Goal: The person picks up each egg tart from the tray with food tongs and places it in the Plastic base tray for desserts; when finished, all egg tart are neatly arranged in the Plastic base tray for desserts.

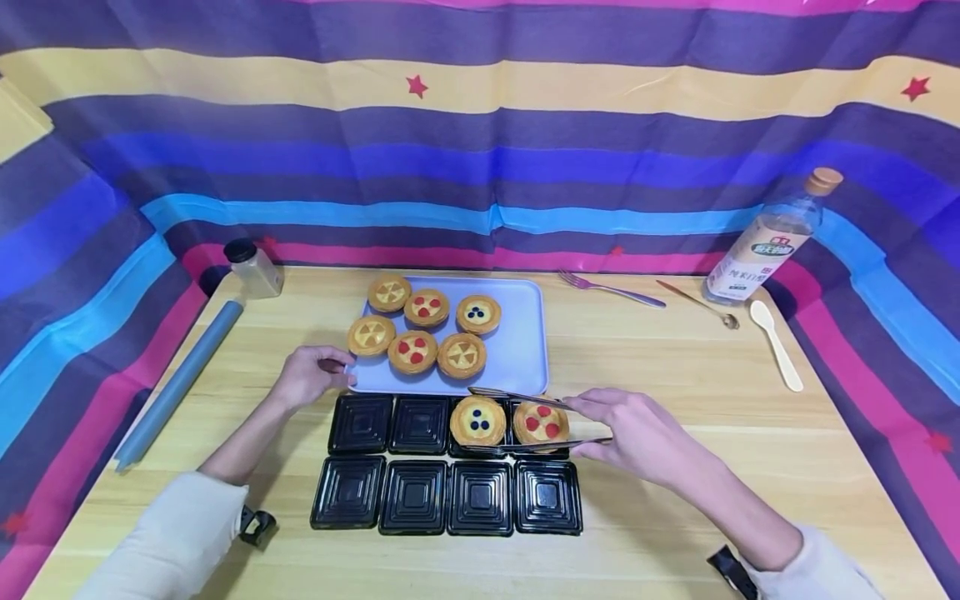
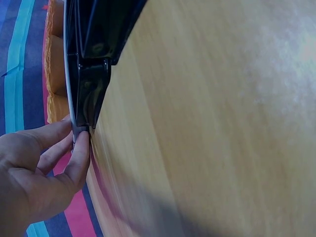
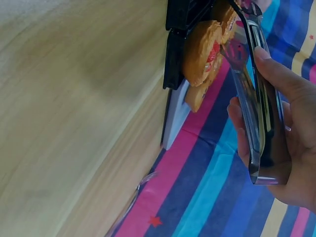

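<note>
In the head view my right hand (image 1: 637, 435) holds metal tongs (image 3: 269, 143). Their two arms pass either side of a raspberry-topped tart (image 1: 542, 423) and reach to a blueberry-topped tart (image 1: 478, 421). Both tarts sit in black plastic trays of the far row; whether the tong tips touch the blueberry one I cannot tell. My left hand (image 1: 311, 377) pinches the near left corner of a lilac serving tray (image 1: 517, 333), thumb and fingers on either side of its rim. Several tarts (image 1: 411, 352) with berries or biscuit-coloured wedges stand on that tray.
Two rows of square black plastic trays (image 1: 415, 496) lie before the serving tray. Left of it are a grey roll (image 1: 180, 383) and a black-lidded jar (image 1: 255, 271). At right are a fork (image 1: 611, 289), a thin long spoon (image 1: 697, 303), a pale spoon (image 1: 776, 346) and a bottle (image 1: 765, 250).
</note>
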`<state>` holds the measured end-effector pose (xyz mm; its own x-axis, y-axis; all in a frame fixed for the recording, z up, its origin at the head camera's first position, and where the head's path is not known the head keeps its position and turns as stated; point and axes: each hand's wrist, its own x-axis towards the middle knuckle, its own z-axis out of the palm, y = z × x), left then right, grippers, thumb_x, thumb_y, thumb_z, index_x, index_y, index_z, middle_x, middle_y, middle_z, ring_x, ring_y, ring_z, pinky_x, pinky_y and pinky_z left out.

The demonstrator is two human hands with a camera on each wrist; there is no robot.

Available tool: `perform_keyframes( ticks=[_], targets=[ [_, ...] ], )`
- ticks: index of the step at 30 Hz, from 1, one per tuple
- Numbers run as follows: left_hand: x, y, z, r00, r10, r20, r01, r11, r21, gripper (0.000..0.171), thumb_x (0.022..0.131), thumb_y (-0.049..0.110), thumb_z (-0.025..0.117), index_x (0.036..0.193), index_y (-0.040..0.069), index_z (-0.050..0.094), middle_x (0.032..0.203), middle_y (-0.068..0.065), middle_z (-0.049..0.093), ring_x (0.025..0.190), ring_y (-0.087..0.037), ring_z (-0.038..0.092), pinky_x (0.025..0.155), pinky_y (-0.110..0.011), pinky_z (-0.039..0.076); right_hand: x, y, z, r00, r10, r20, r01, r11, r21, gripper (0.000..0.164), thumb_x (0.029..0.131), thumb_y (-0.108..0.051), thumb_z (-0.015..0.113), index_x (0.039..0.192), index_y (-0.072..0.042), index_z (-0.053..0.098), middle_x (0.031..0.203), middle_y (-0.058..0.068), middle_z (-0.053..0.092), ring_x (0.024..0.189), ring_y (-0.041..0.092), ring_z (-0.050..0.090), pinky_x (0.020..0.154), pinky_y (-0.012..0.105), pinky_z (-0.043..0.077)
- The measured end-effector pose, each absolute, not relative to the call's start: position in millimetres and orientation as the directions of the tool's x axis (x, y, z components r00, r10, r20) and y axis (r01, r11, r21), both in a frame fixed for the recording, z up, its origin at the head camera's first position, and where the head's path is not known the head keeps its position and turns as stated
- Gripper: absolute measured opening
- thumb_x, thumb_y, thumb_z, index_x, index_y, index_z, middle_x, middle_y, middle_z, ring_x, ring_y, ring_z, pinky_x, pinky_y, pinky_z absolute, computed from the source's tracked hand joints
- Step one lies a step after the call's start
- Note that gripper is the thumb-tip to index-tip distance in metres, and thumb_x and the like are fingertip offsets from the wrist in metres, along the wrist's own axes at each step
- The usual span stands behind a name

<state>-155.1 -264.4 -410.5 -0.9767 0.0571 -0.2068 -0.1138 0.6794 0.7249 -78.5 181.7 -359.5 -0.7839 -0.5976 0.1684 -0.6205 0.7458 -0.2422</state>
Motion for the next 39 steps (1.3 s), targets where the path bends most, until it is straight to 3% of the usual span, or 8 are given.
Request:
perform_keyframes(
  ticks=[25, 39],
  targets=[
    [-155.6, -265.0, -410.9, -0.977, 0.057, -0.204, -0.112, 0.680, 0.725, 0.032, 0.079, 0.009, 0.074, 0.107, -0.004, 0.066, 0.093, -0.015, 0.068, 0.078, -0.010, 0.059, 0.065, -0.019, 0.051, -80.3, 182.1, -357.8, -0.762, -0.615, 0.203, -0.648, 0.724, -0.237, 0.060, 0.068, -0.037, 0.083, 0.117, -0.006, 0.067, 0.110, 0.010, 0.070, 0.099, 0.026, 0.068, 0.083, 0.040, 0.055],
    [-154.5, -263.5, -410.6, -0.980, 0.059, -0.188, -0.098, 0.684, 0.723, 0.032, 0.079, 0.010, 0.075, 0.106, -0.005, 0.067, 0.094, -0.018, 0.068, 0.081, -0.014, 0.061, 0.063, -0.019, 0.050, -90.8, 178.0, -352.0, -0.777, -0.576, 0.254, -0.629, 0.732, -0.263, 0.060, 0.069, -0.036, 0.083, 0.119, -0.007, 0.065, 0.109, 0.010, 0.070, 0.095, 0.025, 0.069, 0.080, 0.039, 0.056]
  ],
)
